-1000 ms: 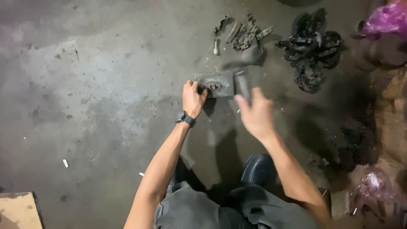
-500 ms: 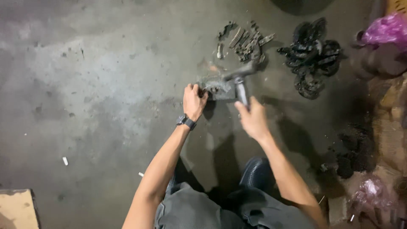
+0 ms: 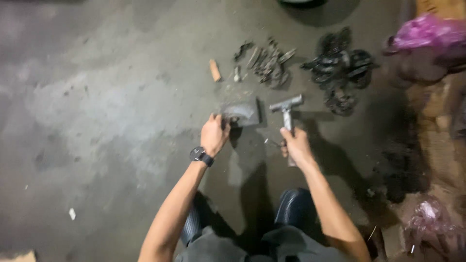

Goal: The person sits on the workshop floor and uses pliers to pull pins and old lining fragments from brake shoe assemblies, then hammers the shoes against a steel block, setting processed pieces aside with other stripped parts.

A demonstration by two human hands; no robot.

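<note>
Two hands work low over the concrete floor [image 3: 97, 121]: the left hand [image 3: 214, 134] pinches the near edge of a grey metal block [image 3: 241, 113], the right hand [image 3: 296, 145] grips a hammer [image 3: 287, 107] raised beside it, mid-strike; any blow needs that block steady. Beyond lie metal scraps [image 3: 266, 62].

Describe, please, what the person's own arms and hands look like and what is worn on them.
Both arms are bare from above the elbow down, with no sleeves in view and no gloves on either hand. The left hand has a dark wristwatch with a round face and dark strap at its wrist. The right hand and its wrist carry nothing: no watch, band or ring can be made out.
</note>
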